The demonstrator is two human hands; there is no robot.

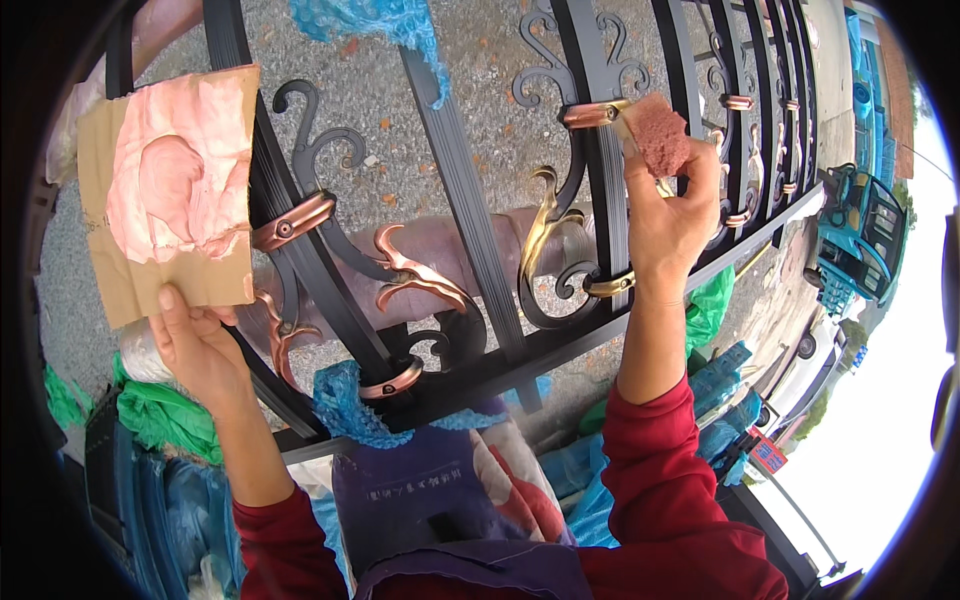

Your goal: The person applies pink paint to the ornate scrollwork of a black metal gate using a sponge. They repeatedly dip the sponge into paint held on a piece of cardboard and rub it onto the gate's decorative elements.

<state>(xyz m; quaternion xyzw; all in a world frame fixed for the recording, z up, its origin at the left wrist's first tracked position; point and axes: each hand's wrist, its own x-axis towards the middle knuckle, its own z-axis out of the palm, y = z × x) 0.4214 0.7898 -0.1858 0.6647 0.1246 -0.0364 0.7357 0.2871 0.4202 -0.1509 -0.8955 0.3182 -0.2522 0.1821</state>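
My left hand (203, 345) grips the lower edge of a piece of cardboard (222, 284), thumb on top. Thick pink paint (172, 185) is smeared across the cardboard. Between the fingers of my right hand (670, 228) is a reddish-brown sponge (660, 138), held close to a band (590, 114) on a black metal railing (450, 170). That band is copper-coloured with a golden end beside the sponge. A scroll (541, 215) left of my right forearm looks gold, while the leaf-shaped scroll (420, 275) nearer the middle is copper-coloured. Whether the sponge touches the railing I cannot tell.
A plastic-wrapped roll (500, 238) lies under the railing. Blue bubble wrap (350, 405) clings to its near edge, with more (385, 25) at the top. Green plastic (170, 415) lies at left. A dark vehicle (860, 235) and a white car (805, 370) stand at right.
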